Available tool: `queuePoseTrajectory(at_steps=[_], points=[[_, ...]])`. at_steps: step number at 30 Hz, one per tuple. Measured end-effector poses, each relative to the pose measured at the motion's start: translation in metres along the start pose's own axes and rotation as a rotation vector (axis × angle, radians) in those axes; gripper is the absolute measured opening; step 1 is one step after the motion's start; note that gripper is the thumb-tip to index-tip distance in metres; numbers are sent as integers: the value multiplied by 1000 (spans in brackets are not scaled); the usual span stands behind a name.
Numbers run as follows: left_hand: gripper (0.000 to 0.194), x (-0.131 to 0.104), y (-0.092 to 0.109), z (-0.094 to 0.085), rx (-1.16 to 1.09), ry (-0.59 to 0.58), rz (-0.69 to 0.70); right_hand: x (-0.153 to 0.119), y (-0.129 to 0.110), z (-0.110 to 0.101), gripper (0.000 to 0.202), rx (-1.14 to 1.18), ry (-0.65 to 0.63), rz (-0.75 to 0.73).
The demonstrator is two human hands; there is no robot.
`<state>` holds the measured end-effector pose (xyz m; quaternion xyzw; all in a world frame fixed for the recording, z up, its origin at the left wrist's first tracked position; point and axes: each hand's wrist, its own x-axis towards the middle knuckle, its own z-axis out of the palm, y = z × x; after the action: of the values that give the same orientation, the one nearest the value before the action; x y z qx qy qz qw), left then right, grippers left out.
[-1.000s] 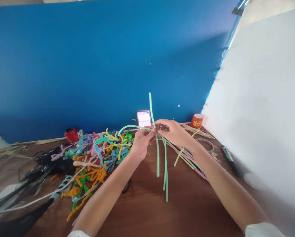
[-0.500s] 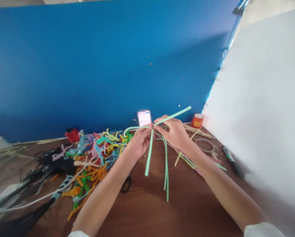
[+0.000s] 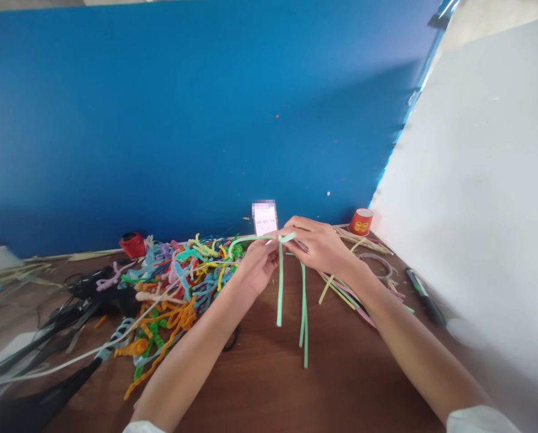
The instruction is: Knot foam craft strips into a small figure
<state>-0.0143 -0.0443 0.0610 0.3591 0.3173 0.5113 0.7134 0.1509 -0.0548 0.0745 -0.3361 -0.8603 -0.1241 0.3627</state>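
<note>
My left hand [image 3: 259, 264] pinches pale green pipe cleaners [image 3: 280, 294] above the table, their crossing point between its fingertips. One end hangs straight down, and a curved loop arches out to the left. My right hand [image 3: 321, 243] is closed at the same spot, its fingers on a short bent end that points right. Part of the stems is hidden behind the fingers. Below my right hand, more green pipe cleaners [image 3: 303, 313] extend downward; whether they are held or lie on the table I cannot tell.
A tangled heap of coloured pipe cleaners [image 3: 190, 270] covers the left side. Behind my hands, a phone [image 3: 265, 221] leans on the blue panel [image 3: 205, 120]. To the right are loose stems [image 3: 341, 291], a red paper cup [image 3: 361, 222] and a marker [image 3: 424, 297]. A white cable [image 3: 88, 356] crosses at left.
The long green end that pointed up and right is now bent over, with my right fingers on it. The hanging end has swung slightly right. My left hand keeps its pinch.
</note>
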Motion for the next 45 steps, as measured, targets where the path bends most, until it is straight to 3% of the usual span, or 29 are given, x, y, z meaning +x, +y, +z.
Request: queuePoseTrajectory(at_steps=[9,14,19,24,34,38,42,45], points=[[16,-3,-6,5,-6,33,-3,-1,5,-2,25,-87,-11,-101],[21,-7,-7,9,-15,15,46,-1,3,2,22,-156,125,-113],[30,-9,-11,13,67,19,181,0,0,6,22,-158,244,-39],[37,-7,-12,10,249,12,324,0,0,6,21,-98,248,-10],[32,-20,2,15,336,-92,380,5,-15,-21,20,298,155,160],[37,-17,-2,13,371,-96,362,4,-17,-20,19,123,142,165],[40,-15,-4,13,309,-91,302,2,-14,-14,23,-131,152,69],[40,-18,-3,15,231,-98,236,0,-13,-15,25,-198,142,11]])
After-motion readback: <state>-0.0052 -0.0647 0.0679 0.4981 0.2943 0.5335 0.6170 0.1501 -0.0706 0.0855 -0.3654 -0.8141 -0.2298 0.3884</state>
